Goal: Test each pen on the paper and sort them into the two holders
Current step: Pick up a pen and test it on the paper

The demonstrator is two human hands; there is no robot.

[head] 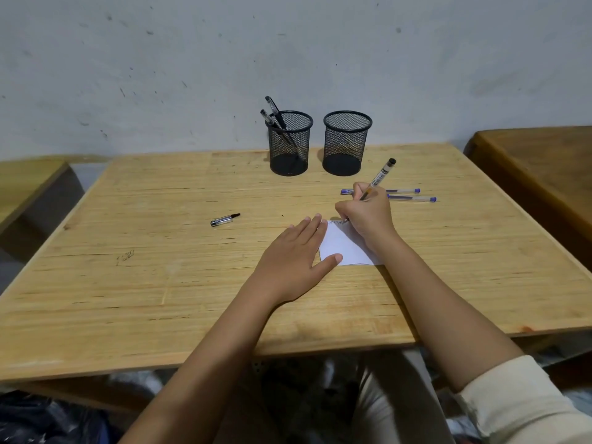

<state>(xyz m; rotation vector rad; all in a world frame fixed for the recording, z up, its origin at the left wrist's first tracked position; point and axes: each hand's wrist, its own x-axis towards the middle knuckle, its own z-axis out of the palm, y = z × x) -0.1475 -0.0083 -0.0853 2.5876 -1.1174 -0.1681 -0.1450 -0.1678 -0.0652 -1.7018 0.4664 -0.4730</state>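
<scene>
Two bare forearms reach in from the bottom of the view. The right arm wears a cream, soft-knit long sleeve (525, 402) pushed up to about the elbow, its cuff bunched in folds. The left arm shows no sleeve at all. Both hands, left hand (290, 254) and right hand (368, 216), are ungloved, with short plain fingernails.

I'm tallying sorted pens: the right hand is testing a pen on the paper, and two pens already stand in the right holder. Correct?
Not quite. In the head view the two sorted pens stand in the left holder; the right holder looks empty. The rest holds: the right hand is testing a pen on the paper.
</scene>
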